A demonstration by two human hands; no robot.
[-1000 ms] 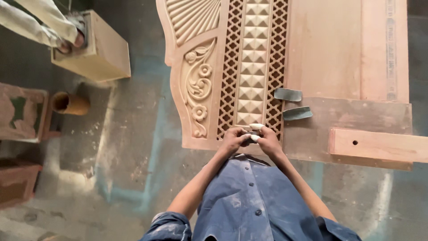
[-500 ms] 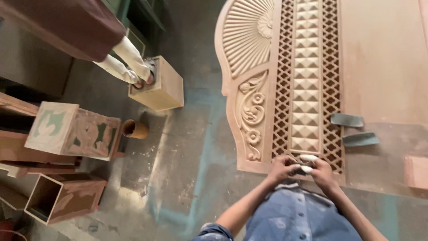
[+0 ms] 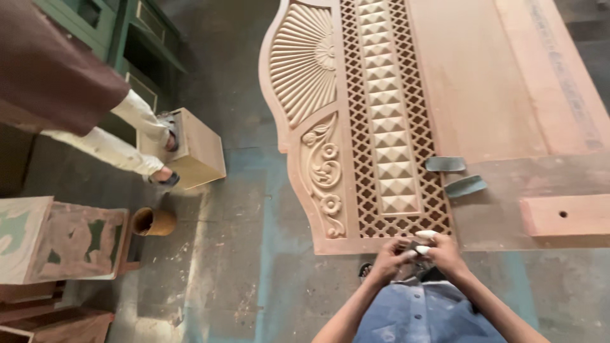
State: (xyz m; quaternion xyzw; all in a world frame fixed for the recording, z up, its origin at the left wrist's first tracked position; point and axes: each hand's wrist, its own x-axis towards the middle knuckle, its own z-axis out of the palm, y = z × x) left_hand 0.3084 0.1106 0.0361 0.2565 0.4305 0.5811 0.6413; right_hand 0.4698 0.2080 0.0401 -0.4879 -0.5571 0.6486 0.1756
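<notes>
hands: left hand (image 3: 389, 257) and right hand (image 3: 445, 253) meet at the near edge of the carved panel (image 3: 356, 127); fingers curled narrow round a small dark piece (image 3: 416, 246), likely sandpaper; some fingertips (image 3: 426, 234) wrapped in white tape
panel: flat on a bench; lattice (image 3: 365, 159), pyramid strip (image 3: 391, 140), fan and scroll carving on its left side
nearby: two grey pads (image 3: 454, 174) just right of the lattice; wood block (image 3: 565, 215) with a hole, further right
other person: legs (image 3: 127, 140) on a wooden box (image 3: 197, 149), well apart
risk: thin lattice bars may chip if the piece catches an edge; hard rubbing may round the sharp pyramid points; piece may slip from the pinch off the panel edge; dust hides the surface
</notes>
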